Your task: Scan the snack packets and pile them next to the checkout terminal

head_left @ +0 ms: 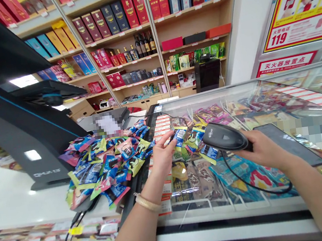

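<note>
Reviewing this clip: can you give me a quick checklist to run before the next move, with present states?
1. Scanner gripped: ok, the right hand holds its handle.
2. Scanner nose toward the packets: ok, it points leftward at them.
3. Blue packet secured: ok, the left hand appears to pinch its edge.
4. Packet's barcode facing the scanner: cannot tell, no code is readable.
5. Packet pile sorted: not ok, it is a loose, mixed heap.
6. Phone untouched by the right arm: cannot tell, they overlap in view.
</note>
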`<action>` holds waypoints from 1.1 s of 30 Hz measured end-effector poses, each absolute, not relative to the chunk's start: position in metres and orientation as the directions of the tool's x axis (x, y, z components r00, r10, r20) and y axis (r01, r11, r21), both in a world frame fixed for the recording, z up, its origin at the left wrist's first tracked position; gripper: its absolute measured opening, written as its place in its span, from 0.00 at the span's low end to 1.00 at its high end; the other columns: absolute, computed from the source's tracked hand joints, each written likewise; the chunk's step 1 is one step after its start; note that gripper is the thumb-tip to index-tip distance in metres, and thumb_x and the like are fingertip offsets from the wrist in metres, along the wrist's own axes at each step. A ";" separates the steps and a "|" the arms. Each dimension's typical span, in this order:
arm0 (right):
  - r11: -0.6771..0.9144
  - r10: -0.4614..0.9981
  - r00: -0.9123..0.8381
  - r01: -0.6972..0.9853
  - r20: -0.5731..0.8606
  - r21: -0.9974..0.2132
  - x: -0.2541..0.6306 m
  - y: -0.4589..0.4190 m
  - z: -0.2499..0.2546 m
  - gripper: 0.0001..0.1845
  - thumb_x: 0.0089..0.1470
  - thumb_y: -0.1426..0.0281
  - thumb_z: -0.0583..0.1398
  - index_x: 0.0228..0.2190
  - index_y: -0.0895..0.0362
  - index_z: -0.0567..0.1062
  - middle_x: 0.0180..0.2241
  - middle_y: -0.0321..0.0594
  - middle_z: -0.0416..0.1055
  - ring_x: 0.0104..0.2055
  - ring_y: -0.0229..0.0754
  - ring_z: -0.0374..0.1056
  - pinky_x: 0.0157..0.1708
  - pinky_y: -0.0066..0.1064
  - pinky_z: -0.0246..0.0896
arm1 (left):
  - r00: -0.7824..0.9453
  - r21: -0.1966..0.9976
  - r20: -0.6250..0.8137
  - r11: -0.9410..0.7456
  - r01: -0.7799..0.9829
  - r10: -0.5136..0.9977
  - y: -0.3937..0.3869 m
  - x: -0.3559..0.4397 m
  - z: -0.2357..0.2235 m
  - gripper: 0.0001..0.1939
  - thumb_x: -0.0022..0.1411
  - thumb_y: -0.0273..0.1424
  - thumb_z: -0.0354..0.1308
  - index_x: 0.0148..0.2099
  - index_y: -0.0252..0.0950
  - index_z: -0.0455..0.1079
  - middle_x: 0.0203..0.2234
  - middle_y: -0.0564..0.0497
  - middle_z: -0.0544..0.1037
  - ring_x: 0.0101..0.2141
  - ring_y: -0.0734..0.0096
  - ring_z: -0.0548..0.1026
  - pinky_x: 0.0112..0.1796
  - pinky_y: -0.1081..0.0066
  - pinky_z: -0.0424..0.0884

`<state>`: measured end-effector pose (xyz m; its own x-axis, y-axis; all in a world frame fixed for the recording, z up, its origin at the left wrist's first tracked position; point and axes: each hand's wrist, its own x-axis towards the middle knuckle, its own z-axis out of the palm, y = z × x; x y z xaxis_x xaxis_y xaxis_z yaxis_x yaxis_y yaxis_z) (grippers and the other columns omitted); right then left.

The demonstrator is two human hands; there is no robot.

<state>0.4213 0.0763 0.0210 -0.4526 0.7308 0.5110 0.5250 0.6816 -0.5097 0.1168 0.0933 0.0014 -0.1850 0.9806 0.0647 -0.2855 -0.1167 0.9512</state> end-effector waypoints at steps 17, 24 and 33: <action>0.662 0.747 -0.490 0.481 0.450 -0.575 0.414 0.073 0.028 0.11 0.57 0.61 0.61 0.35 0.54 0.79 0.30 0.38 0.80 0.30 0.42 0.72 0.33 0.30 0.68 | -0.229 0.933 0.356 -0.332 0.137 0.906 0.088 0.125 -0.004 0.22 0.53 0.29 0.70 0.52 0.42 0.79 0.52 0.46 0.80 0.54 0.56 0.75 0.50 0.62 0.76; 0.676 0.736 -0.474 0.491 0.482 -0.549 0.418 0.074 0.025 0.12 0.58 0.59 0.62 0.33 0.55 0.78 0.28 0.38 0.78 0.27 0.40 0.71 0.31 0.29 0.67 | -0.217 0.927 0.363 -0.326 0.189 0.906 0.088 0.125 -0.006 0.23 0.55 0.31 0.69 0.54 0.42 0.78 0.52 0.45 0.79 0.54 0.56 0.75 0.53 0.62 0.73; 0.579 0.783 -0.250 0.626 0.570 -0.522 0.444 0.087 0.025 0.19 0.56 0.52 0.62 0.36 0.56 0.80 0.30 0.42 0.80 0.31 0.47 0.75 0.34 0.36 0.71 | 0.233 0.888 0.353 -0.403 0.221 0.906 0.076 0.133 -0.005 0.16 0.54 0.27 0.70 0.47 0.40 0.81 0.45 0.45 0.80 0.48 0.60 0.78 0.54 0.61 0.72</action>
<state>0.4445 0.0869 0.0245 -0.2495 0.7829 0.5699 0.6262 0.5793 -0.5217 0.1332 0.0763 -0.0046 0.2328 0.9063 0.3527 0.2212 -0.4025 0.8883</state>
